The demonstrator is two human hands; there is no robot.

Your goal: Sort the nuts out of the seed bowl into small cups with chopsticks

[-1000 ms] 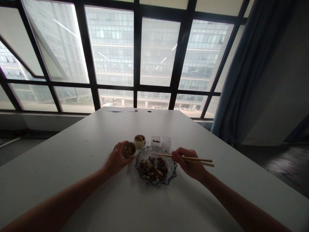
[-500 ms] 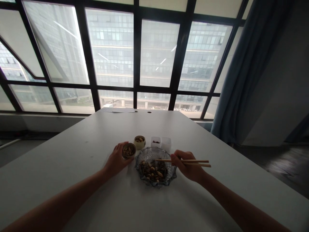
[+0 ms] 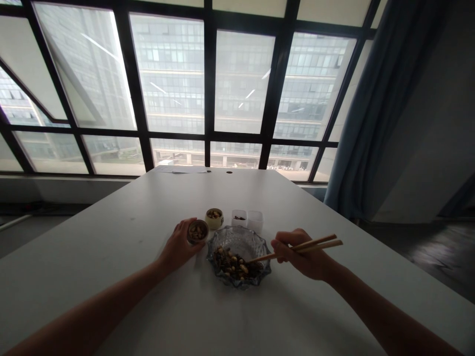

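Observation:
My left hand (image 3: 182, 242) is wrapped round a small round cup (image 3: 198, 231) with brown pieces inside, just left of the glass bowl. In my right hand (image 3: 302, 254) is a pair of wooden chopsticks (image 3: 315, 244), their tips down among the food in the bowl. The clear glass bowl (image 3: 265, 242) has a wavy rim. A mix of nuts and dark seeds (image 3: 235, 264) lies in its near and left part; I cannot make out their exact kinds.
Behind the bowl stand a pale yellow cup (image 3: 214, 222) with brownish pieces, a white square cup (image 3: 239, 221) with a few dark bits, and another white cup (image 3: 255, 222). The white table (image 3: 178, 316) runs to the windows, with papers (image 3: 181, 169) at its far edge.
My right hand has moved right and turned the chopsticks, so their tips point lower into the mix. Food has shifted from the bowl's back towards the front. The left hand stays put.

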